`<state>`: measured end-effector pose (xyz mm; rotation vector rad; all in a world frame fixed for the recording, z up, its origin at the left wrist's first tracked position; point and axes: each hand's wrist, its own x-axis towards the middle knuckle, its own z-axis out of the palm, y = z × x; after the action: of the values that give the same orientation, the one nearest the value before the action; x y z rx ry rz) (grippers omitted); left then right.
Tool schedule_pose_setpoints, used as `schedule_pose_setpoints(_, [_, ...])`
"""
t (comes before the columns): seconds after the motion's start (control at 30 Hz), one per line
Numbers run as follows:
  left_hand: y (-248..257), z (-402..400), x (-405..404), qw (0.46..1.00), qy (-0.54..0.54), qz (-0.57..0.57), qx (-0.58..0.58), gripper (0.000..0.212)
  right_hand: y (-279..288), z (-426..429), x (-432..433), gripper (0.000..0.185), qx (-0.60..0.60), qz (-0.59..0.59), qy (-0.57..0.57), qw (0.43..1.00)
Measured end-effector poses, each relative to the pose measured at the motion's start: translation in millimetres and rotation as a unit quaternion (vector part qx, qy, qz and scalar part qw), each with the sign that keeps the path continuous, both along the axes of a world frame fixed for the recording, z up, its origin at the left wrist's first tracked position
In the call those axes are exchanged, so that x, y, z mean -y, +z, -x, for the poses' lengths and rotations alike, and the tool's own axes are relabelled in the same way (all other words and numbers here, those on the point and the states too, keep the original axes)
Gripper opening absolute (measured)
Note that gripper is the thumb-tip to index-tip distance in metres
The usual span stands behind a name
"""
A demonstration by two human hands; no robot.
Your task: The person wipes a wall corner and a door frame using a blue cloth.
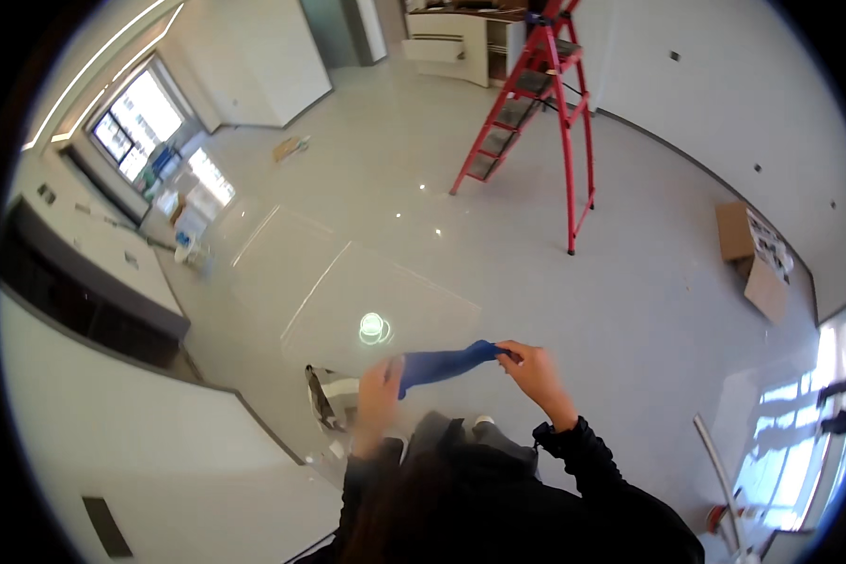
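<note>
A blue cloth point(440, 365) is stretched between both hands, above the glossy tiled floor. My left hand point(381, 391), blurred, grips its wider end. The narrow, bunched end is pinched between the thumb and fingers of my right hand point(532, 370). Below and beside my left hand, a bag or folded sheet point(331, 398) in dark and pale colours lies on the floor; which of the two it is I cannot tell.
A red stepladder point(567, 141) stands ahead, with a white cabinet point(458, 46) behind it. An open cardboard box point(737, 236) sits by the right wall. A pale pole point(715, 458) rises at the lower right. Flat cardboard point(289, 148) lies farther off.
</note>
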<state>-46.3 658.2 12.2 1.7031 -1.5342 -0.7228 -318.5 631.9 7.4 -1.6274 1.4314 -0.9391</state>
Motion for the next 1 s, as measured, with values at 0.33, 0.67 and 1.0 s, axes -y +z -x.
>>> schedule_pose_setpoints(0.33, [-44.4,-45.8,125.1,0.975,0.091,-0.080,-0.187,0.035,-49.5,-87.1,136.1,0.012,-0.027,0.097,0.059,0.993])
schedule_pose_setpoints(0.67, [-22.3,-147.2,342.3,0.993,0.116,0.003,-0.011,0.035,-17.6,-183.4,325.2,0.031,-0.063,0.009,0.140,0.988])
schedule_pose_setpoints(1.0, [-1.9,-278.1,471.1,0.960,0.237,0.124,-0.079,0.030,-14.0,-307.1,527.4,0.024,-0.034,-0.028,0.217,0.975])
